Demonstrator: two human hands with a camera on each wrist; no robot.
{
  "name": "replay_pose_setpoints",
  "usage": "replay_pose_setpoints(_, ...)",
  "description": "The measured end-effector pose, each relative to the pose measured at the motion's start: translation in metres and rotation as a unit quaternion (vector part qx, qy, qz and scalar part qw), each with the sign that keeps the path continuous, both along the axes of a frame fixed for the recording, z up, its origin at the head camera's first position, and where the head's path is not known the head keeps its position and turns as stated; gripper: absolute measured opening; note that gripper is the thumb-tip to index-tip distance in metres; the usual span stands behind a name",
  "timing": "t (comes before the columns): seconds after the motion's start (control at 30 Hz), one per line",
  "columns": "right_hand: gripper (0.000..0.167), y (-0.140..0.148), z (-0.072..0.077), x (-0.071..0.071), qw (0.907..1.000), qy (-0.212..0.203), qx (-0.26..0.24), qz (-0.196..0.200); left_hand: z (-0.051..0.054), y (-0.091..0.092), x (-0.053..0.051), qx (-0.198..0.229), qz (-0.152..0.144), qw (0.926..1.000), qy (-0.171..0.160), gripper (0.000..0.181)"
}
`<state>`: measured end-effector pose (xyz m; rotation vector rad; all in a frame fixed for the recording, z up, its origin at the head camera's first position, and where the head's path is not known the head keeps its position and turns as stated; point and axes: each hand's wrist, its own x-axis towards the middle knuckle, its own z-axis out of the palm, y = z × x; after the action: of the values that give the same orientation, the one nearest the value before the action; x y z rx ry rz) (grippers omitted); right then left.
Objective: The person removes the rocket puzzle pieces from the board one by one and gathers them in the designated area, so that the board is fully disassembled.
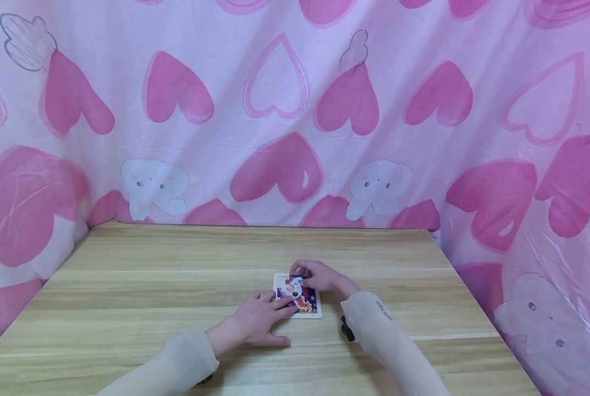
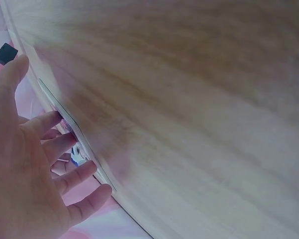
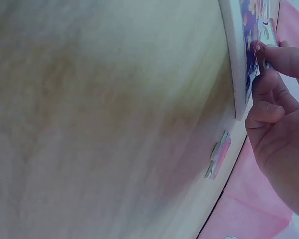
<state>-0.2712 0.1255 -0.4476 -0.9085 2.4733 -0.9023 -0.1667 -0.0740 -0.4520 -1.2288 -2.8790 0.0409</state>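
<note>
A small square picture board [image 1: 310, 315] with a pale rim lies flat near the middle of the table. My left hand [image 1: 260, 322] reaches it from the left, fingers extended, fingertips touching its lower left part. In the left wrist view the fingers of my left hand [image 2: 45, 164] are spread along the board's edge. From the upper right, my right hand [image 1: 321, 276] bends over the board. The right wrist view shows the thumb and a finger of my right hand [image 3: 283, 114] pinching a small thin piece [image 3: 261, 57] at the picture; its outline is partly hidden.
A loose, irregular flat piece [image 3: 219, 155] lies on the table beside the board in the right wrist view. The wooden tabletop [image 1: 151, 275] reaches back to a pink curtain [image 1: 275, 165] printed with hearts, which also hangs along both sides.
</note>
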Motion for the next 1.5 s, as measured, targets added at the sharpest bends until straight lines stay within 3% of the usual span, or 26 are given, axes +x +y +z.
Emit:
replay_pose_setpoints(0.43, 0.022, 0.005, -0.005, -0.002, 0.9980, 0.000, -0.051, -0.036, 0.001, 0.000, 0.000, 0.003, 0.002, 1.0000, -0.007, 0.071)
replay_pose_setpoints(0.73, 0.022, 0.013, -0.004, -0.001, 0.9938, -0.030, -0.075, -0.076, 0.002, 0.000, 0.001, 0.006, 0.002, 0.9999, -0.011, 0.071)
replay_pose_setpoints(1.07, 0.024, 0.031, 0.003, 0.001, 0.9794, -0.101, -0.129, -0.118, 0.003, 0.000, 0.002, 0.008, 0.005, 0.9998, -0.016, 0.071)
replay_pose_setpoints(1.3, 0.018, 0.045, 0.001, -0.001, 0.9744, -0.090, -0.142, -0.149, 0.002, 0.000, 0.002, 0.006, 0.005, 0.9998, -0.016, 0.072)
replay_pose_setpoints(1.5, 0.018, 0.058, 0.002, 0.001, 0.9652, -0.106, -0.154, -0.183, 0.003, 0.000, 0.002, 0.003, 0.005, 0.9999, -0.016, 0.072)
